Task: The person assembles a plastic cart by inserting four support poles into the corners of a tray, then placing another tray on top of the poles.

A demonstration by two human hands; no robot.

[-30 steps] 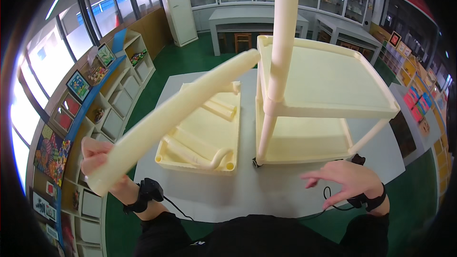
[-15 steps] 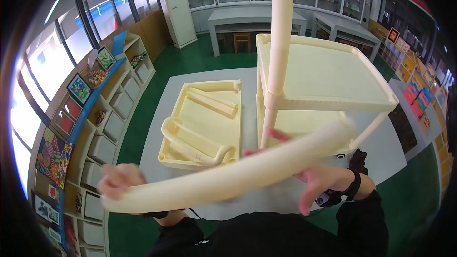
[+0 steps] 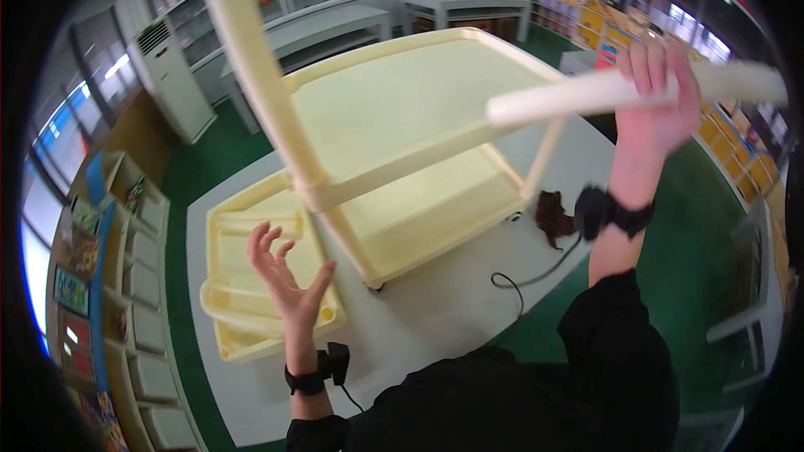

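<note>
My right hand (image 3: pixel 657 105) is raised at the upper right, its fingers wrapped round a cream plastic tube (image 3: pixel 569 98) held roughly level. One end of the tube reaches over the near right corner of a cream tiered cart (image 3: pixel 402 159). A tall post (image 3: pixel 260 67) rises from the cart's near left corner. With fingers spread and nothing in them, my left hand (image 3: pixel 289 280) is above a loose cream tray (image 3: pixel 239 347). Lying in that tray are a straight tube (image 3: pixel 239 223) and a curved handle-like tube (image 3: pixel 251 310), partly hidden by the hand.
The cart stands on a pale table (image 3: pixel 427 318). A dark brown crumpled item (image 3: pixel 553 218) and a black cable (image 3: pixel 544 272) lie by its right side. Shelves (image 3: pixel 151 326) line the left, and a white floor-standing cabinet unit (image 3: pixel 172 75) stands behind.
The tube has gone from my left hand to my right and swung up to the right. My left hand has let go and moved over the tray. The view has turned right.
</note>
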